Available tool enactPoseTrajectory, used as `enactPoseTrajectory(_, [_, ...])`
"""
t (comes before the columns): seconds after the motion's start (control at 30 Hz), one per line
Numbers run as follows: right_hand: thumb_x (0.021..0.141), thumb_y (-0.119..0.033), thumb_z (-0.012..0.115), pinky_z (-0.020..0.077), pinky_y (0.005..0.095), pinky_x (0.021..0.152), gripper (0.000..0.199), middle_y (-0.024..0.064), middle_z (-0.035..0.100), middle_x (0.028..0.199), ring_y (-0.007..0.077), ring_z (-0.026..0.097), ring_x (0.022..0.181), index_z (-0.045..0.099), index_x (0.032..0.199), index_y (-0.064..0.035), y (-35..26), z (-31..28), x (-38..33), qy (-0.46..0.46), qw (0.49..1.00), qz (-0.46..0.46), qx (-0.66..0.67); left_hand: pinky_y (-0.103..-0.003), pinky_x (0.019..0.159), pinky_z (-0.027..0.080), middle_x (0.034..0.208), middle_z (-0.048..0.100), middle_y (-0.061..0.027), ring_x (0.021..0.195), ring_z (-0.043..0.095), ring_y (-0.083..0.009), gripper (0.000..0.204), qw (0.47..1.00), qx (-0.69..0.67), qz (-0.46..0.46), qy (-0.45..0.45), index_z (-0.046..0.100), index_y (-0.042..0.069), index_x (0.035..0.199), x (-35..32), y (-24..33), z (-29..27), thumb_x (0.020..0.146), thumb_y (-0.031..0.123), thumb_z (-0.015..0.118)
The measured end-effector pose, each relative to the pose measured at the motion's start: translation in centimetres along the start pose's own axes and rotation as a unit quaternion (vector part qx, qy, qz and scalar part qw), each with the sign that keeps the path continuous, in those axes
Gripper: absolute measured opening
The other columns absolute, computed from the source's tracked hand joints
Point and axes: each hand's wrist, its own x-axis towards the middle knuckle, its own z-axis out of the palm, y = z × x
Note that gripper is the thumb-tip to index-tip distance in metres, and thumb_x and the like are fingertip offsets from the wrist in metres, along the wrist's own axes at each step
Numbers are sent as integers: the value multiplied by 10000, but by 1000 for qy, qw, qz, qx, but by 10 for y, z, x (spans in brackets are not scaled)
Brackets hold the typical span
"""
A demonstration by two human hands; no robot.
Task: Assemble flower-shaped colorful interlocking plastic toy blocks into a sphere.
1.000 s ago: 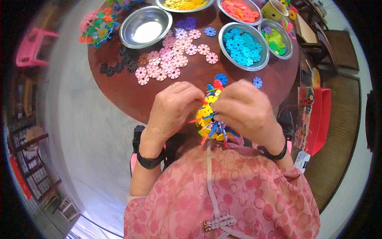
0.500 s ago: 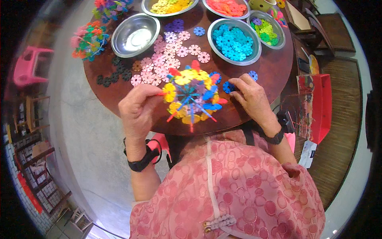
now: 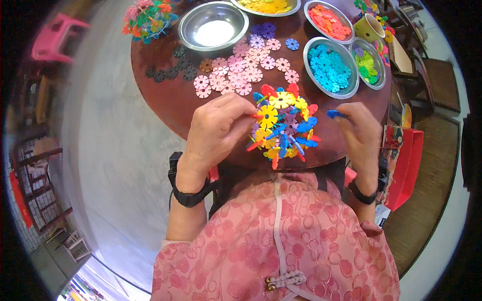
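A ball built of interlocking plastic snowflake discs, in yellow, blue, red and purple, is held up over the table's near edge. My left hand pinches it by a red disc on its left side. To the right of the ball, my right hand grips a single blue snowflake disc between thumb and fingertips, apart from the ball. Loose pink discs lie spread on the brown round table beyond my left hand.
Metal bowls stand at the back: a bare one, one of yellow discs, one of orange-red, one of light blue, one of green. Black discs lie at left, near another built ball.
My right hand has lifted a blue disc off the table. The ball has turned slightly in my left hand. The whole view has shifted, so the table sits further right.
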Motion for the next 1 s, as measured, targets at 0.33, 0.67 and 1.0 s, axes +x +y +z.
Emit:
enactPoseTrajectory(0.33, [741, -51, 757, 436, 362, 744, 161, 52, 651, 827, 238, 620, 795, 692, 886, -79, -58, 19, 31, -13, 986, -167, -22, -359, 692, 527, 813, 646, -86, 786, 655, -274, 128, 1000, 9, -4, 16, 655, 57, 865, -1, 2, 7, 764, 33, 730])
enactPoseTrajectory(0.67, [743, -68, 751, 420, 366, 726, 147, 44, 643, 777, 234, 611, 769, 675, 867, -86, -52, 24, 30, -40, 984, -164, -53, -315, 672, 507, 805, 655, -94, 751, 654, -243, 151, 1000, 8, -2, 27, 672, 18, 885, -1, 0, 9, 756, -57, 699])
enactPoseTrajectory(1.0, [733, -53, 745, 428, 374, 701, 150, 68, 633, 756, 267, 604, 741, 660, 857, -66, -47, 23, 29, -55, 990, -127, -2, -316, 656, 495, 793, 641, -91, 732, 637, -243, 140, 1000, -15, 0, 12, 665, 17, 879, 1, 0, 14, 760, -47, 702])
